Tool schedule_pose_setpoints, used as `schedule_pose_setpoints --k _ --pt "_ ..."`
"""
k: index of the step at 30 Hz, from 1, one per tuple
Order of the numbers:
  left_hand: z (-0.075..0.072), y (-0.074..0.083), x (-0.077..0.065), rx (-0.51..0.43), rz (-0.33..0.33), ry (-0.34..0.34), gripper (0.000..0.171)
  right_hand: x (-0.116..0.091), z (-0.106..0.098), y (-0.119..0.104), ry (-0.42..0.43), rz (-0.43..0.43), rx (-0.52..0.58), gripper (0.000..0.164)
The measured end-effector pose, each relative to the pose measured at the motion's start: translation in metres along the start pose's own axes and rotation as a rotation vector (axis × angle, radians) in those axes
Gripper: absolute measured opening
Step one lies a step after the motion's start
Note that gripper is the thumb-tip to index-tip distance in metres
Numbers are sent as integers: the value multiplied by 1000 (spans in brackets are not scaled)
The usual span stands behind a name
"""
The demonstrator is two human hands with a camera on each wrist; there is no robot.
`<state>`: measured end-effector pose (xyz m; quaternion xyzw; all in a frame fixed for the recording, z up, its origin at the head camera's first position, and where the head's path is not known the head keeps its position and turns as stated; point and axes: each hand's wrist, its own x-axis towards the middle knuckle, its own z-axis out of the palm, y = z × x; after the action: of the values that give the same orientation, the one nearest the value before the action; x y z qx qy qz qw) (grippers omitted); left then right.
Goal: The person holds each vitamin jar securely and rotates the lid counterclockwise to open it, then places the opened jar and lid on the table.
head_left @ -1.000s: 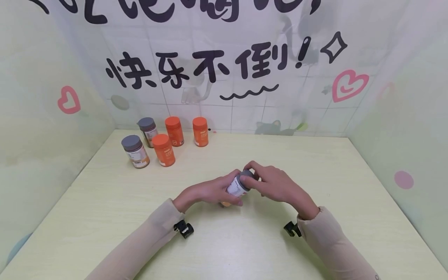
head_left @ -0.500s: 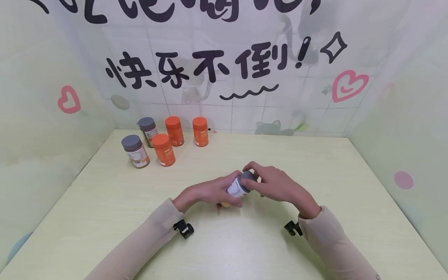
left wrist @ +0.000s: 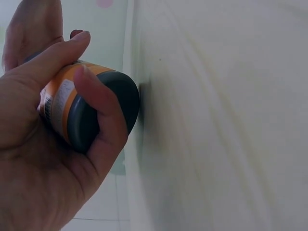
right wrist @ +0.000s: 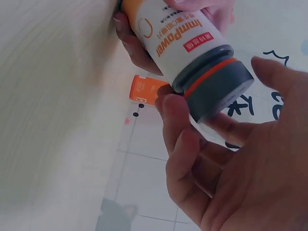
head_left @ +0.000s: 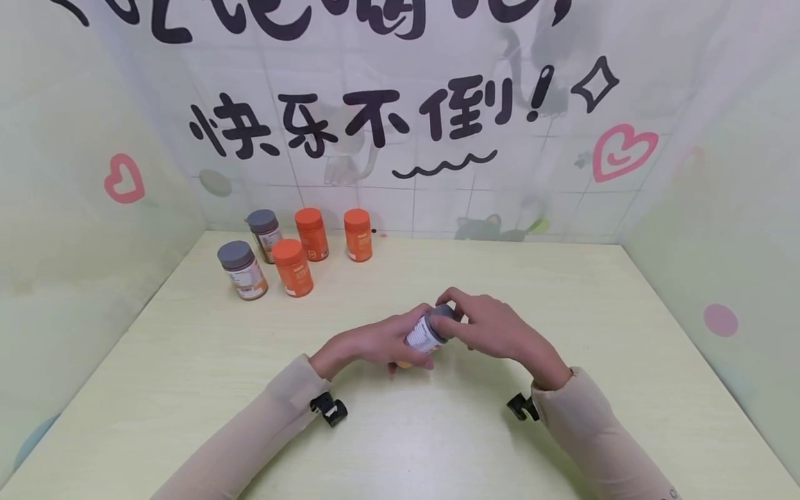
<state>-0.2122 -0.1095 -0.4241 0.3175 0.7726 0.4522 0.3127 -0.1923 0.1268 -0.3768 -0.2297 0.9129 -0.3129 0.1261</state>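
Observation:
Over the middle of the table, my left hand (head_left: 382,340) grips a supplement bottle (head_left: 423,337) that leans up to the right. In the left wrist view one finger curls over its dark base (left wrist: 103,108). The right wrist view shows its white and orange label (right wrist: 185,36) and dark grey cap (right wrist: 219,90), with an orange band along the cap's lower edge. Fingers and thumb of my right hand (head_left: 494,330) are curled about the cap. Fingertips touch one side of it; whether the thumb touches it is unclear in the right wrist view.
At the back left stand three orange bottles, the front orange bottle (head_left: 292,269) among them, and two grey-capped bottles, one being the nearer grey-capped bottle (head_left: 244,272). A printed wall covering (head_left: 425,201) closes off the table (head_left: 531,278) behind and on both sides.
Both hands stay in almost the same place on the bottle. The right fingers shift slightly about the cap, and the bottle's tilt barely varies. The standing bottles have not moved.

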Motion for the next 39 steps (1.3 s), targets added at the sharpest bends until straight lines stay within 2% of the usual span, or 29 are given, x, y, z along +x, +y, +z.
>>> schedule_pose_setpoints --k 9,16,25,31,39 --pt "1 0 -1 13 -16 19 62 1 2 0 -18 6 11 39" --pt "1 1 -1 20 -6 19 62 2 2 -1 -20 65 34 40" --pt "2 2 0 12 -16 11 62 1 2 0 -13 24 -24 38" --pt "2 1 0 15 -4 4 63 0 2 0 -27 47 4 38" --pt "2 3 0 10 -7 6 61 1 1 1 -13 10 -14 37"
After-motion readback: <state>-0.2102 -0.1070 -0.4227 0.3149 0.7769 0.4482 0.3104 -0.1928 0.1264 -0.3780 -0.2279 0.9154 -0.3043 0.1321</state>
